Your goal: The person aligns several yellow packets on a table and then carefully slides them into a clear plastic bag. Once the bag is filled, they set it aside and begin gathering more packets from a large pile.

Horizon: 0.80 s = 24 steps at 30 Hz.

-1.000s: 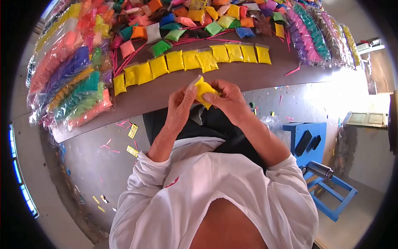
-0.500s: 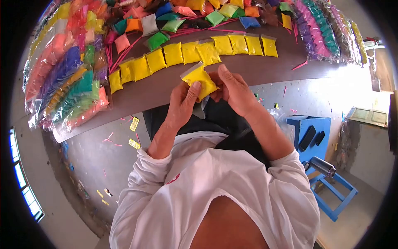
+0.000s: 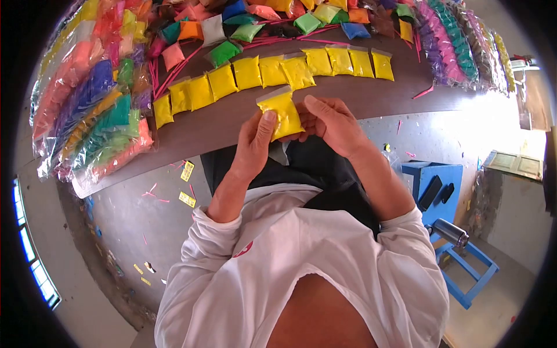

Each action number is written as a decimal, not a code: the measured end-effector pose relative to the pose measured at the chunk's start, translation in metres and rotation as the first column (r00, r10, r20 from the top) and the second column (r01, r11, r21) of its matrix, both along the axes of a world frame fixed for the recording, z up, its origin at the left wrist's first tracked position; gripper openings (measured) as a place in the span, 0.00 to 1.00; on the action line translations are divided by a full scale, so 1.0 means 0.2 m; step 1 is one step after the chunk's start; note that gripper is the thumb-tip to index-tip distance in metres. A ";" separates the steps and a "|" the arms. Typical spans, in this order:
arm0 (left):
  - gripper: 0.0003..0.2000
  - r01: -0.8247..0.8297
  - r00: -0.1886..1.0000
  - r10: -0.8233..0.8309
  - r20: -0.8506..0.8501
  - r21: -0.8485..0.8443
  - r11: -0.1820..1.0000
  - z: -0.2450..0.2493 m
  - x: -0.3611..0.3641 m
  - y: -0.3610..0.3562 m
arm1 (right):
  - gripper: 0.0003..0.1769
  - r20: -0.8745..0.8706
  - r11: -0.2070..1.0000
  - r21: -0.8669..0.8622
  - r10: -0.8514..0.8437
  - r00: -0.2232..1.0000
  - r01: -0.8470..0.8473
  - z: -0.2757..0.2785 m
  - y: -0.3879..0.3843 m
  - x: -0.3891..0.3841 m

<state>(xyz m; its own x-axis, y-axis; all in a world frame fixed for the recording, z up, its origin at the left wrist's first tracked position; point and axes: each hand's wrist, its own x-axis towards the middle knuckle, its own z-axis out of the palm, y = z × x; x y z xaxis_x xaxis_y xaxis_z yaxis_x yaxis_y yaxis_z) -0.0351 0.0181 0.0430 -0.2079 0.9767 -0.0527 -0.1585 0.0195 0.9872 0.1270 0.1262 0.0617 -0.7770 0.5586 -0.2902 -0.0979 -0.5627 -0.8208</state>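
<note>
My left hand (image 3: 254, 139) is closed on a small clear packet of yellow material (image 3: 281, 116), thumb pressed on its front face. The packet is tilted, its clear top strip pointing up and away from me. Beside its right edge is my right hand (image 3: 333, 124), thumb raised apart from the loosely curled fingers, whose tips are right at the packet. Beyond both hands, a curved row of similar yellow packets (image 3: 248, 73) lies along the brown table (image 3: 214, 124).
Loose packets in many colours (image 3: 307, 23) and pink sticks (image 3: 174, 75) cover the back of the table. Bagged stacks stand at the left (image 3: 87, 110) and right (image 3: 447, 46). A blue stool (image 3: 447, 174) at the right carries dark objects; a metal flask (image 3: 451, 232) is close by.
The yellow packet has turned more upright in my left hand, facing me more fully. My right hand has shifted slightly right, its thumb tilting further left.
</note>
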 end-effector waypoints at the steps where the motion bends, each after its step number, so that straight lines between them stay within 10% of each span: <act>1: 0.24 -0.002 0.999 0.004 0.051 -0.035 0.999 -0.03 -0.02 0.00 | 0.19 -0.007 0.999 -0.043 0.001 1.000 -0.001 0.06 0.00 0.00; 13: 0.18 0.031 0.845 0.004 0.535 -0.057 0.998 -0.08 -0.11 0.01 | 0.10 0.192 0.894 0.449 -0.088 0.977 -0.007 0.09 -0.10 -0.07; 24: 0.18 0.113 0.942 -0.111 0.316 0.010 0.994 -0.03 -0.08 0.01 | 0.07 0.196 0.586 0.810 -0.209 0.958 -0.037 0.07 -0.09 -0.04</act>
<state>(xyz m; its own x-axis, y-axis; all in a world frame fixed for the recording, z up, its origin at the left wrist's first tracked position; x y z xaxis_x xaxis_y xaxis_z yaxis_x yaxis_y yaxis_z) -0.0506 0.0205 0.0373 -0.0686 0.9920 -0.1059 -0.4585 0.0629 0.8865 0.1184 0.1090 0.0752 -0.6828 0.7172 0.1397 0.1604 0.3336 -0.9290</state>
